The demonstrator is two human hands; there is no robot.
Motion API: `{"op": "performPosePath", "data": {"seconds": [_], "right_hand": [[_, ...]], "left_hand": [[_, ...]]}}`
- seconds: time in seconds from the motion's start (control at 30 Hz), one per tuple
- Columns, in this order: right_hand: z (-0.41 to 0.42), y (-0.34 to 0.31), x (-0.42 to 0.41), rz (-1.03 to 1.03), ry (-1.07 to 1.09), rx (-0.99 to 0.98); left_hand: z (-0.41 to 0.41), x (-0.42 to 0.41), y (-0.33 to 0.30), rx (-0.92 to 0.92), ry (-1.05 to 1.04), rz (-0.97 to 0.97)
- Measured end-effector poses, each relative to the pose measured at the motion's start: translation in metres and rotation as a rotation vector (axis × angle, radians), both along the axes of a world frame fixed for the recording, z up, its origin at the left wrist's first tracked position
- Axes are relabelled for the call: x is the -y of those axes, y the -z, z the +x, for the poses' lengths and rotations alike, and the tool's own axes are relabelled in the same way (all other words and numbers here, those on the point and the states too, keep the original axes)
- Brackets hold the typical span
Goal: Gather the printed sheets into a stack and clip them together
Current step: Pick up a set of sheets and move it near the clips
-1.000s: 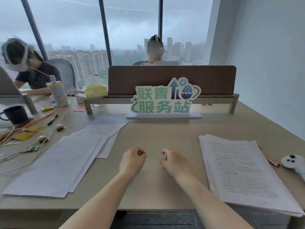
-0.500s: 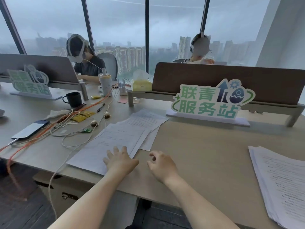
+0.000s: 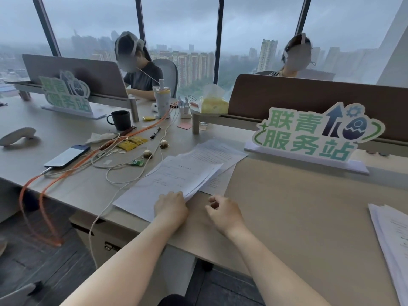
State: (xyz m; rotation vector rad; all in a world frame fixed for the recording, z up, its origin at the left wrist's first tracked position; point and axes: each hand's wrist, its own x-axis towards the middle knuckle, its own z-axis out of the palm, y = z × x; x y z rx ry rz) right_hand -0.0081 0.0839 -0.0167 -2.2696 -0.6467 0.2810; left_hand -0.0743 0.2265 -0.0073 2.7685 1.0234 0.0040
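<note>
- The left hand [image 3: 171,206] is laid flat, fingers together, on the near corner of the loose sheets [image 3: 176,175], probably to pin them for gathering.
- The right hand [image 3: 223,212] is loosely curled, empty, just beside that corner on the counter [image 3: 287,206].
- The sheets are fanned and overlapped at centre frame: white, thinly printed.
- A second stack [image 3: 393,237] is seen at the right edge.

- Two bare forearms, uncovered from the bottom edge of the view up to the wrists; no sleeve or cuff visible.
- Left hand [image 3: 171,208]: bare, gloveless, no ring seen on the fingers [image 3: 174,195], no watch or band behind them at the wrist.
- Right hand [image 3: 224,212]: likewise bare, nothing worn on the fingers [image 3: 213,198] or on the wrist behind them.
- Nails hidden from view.
</note>
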Motion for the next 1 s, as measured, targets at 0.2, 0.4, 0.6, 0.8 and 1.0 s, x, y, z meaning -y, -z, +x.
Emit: {"op": "performPosePath", "data": {"seconds": [0.2,0.4,0.6,0.8,1.0], "right_hand": [[0.000,-0.011,-0.011,0.511,0.143,-0.633],[0.027,-0.022,0.002,0.500,0.288,-0.624],[0.052,-0.020,0.034,0.364,0.328,-0.610],[0.083,-0.009,0.059,0.265,0.385,-0.368],[0.118,-0.021,0.099,0.347,0.483,-0.324]], "left_hand": [[-0.002,0.011,-0.008,0.188,0.053,-0.001],[0.005,0.056,-0.010,0.262,0.272,-0.127],[0.024,0.072,-0.004,0.245,0.460,-0.234],[0.039,0.071,-0.007,0.370,0.411,-0.310],[0.074,0.015,0.004,0.339,0.178,-0.266]]}}
